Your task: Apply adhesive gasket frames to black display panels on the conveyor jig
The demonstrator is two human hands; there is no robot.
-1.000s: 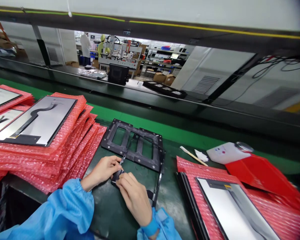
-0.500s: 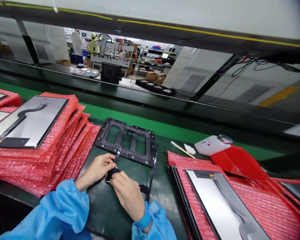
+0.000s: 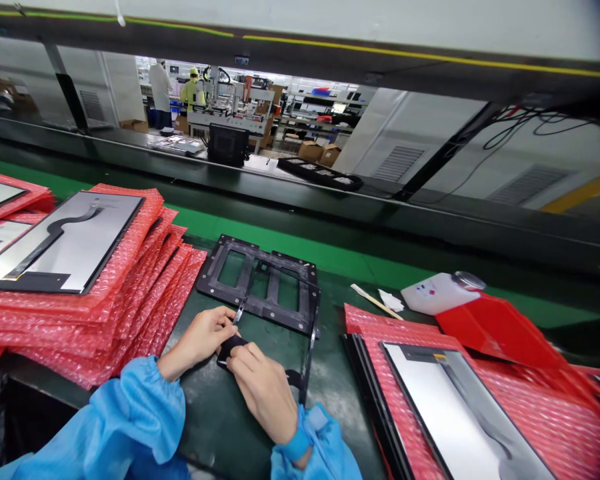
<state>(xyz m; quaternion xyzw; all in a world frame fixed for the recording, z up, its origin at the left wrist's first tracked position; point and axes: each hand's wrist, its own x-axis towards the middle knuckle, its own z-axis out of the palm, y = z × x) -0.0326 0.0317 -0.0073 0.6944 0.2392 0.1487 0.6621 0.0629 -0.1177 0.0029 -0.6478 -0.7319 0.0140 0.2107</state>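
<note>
A thin black-edged rectangular frame point(image 3: 310, 357), see-through or reflective in the middle, stands tilted over the bench in front of me. My left hand point(image 3: 203, 341) pinches its near left edge, thumb and fingers closed. My right hand point(image 3: 265, 387) is curled with its fingers closed on a small black piece point(image 3: 233, 347) at the frame's near left corner. Its fingertips partly hide that piece. Under my right wrist a dark strip shows beside the frame's right side. Behind lies a black fixture plate point(image 3: 275, 311) with rectangular openings, partly overlapped by the frame's far edge.
At left, a display panel point(image 3: 105, 227) with a ribbon cable tops stacked red bubble bags point(image 3: 145, 320). Another panel point(image 3: 430, 400) lies on red bubble wrap at right. Behind it are a white bottle point(image 3: 425, 293), a brush-like stick point(image 3: 375, 301) and a red bin point(image 3: 500, 333).
The whole view has shifted slightly, so the bench things appear a little farther right. Both hands keep nearly the same grip and place at the frame's corner.
</note>
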